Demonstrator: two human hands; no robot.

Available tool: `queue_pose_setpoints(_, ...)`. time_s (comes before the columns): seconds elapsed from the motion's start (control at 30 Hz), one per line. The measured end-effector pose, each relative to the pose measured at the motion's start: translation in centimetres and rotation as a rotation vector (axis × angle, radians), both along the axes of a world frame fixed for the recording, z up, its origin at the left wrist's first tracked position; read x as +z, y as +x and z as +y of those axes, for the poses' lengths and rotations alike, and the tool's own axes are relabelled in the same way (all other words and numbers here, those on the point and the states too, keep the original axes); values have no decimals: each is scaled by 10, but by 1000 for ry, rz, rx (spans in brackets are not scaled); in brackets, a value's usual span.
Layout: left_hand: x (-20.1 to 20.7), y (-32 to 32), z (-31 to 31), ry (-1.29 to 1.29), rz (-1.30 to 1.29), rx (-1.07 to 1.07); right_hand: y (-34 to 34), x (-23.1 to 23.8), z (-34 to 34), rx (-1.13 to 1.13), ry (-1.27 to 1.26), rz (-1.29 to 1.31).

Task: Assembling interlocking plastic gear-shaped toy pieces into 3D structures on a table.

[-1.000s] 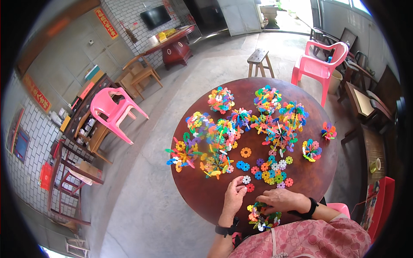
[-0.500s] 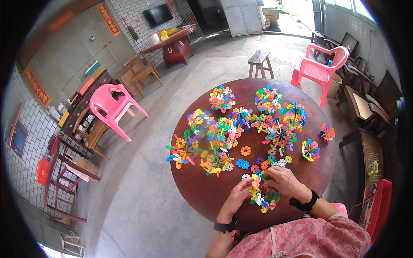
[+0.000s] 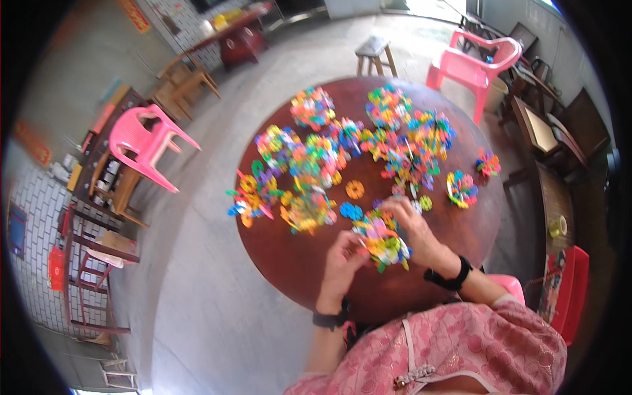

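Cluster of multicoloured flower-shaped discs (image 3: 383, 246) at the near half of a round brown table (image 3: 299, 255), pinched at left edge by left hand (image 3: 342, 263), right hand (image 3: 421, 236) against upper right side, its grip unclear

I assess this as a home's living room: wooden stool (image 3: 373, 47) past the round table's (image 3: 303, 263) far edge, pink plastic armchair (image 3: 151, 141) beyond its left edge, white brick-patterned wall (image 3: 41, 214).

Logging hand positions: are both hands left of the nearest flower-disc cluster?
No, the left hand is left of the cluster and the right hand at its upper right.
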State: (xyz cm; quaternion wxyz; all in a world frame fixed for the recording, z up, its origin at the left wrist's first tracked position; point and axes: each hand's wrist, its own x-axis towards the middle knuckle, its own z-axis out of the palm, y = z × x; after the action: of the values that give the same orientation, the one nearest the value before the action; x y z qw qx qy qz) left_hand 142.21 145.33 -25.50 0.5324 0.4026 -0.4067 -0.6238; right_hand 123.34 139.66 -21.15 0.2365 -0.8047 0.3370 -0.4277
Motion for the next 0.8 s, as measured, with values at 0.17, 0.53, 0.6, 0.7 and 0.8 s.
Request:
queue_pose_setpoints(0.17,7,2,-8,-7,-10,160,-17,-12,-7,45,218,27)
queue_pose_setpoints(0.53,0,3,-9,77,-113,243,-10,10,7,222,1070,-418)
queue_pose_setpoints(0.6,4,-3,-8,107,-227,200,-10,7,8,194,1058,-447)
queue_pose_setpoints(0.7,9,-13,-6,21,-183,227,-9,-7,7,230,979,-486)
queue_pose_setpoints(0.8,19,-15,-7,-134,-208,289,-11,1,8,173,688,-35)
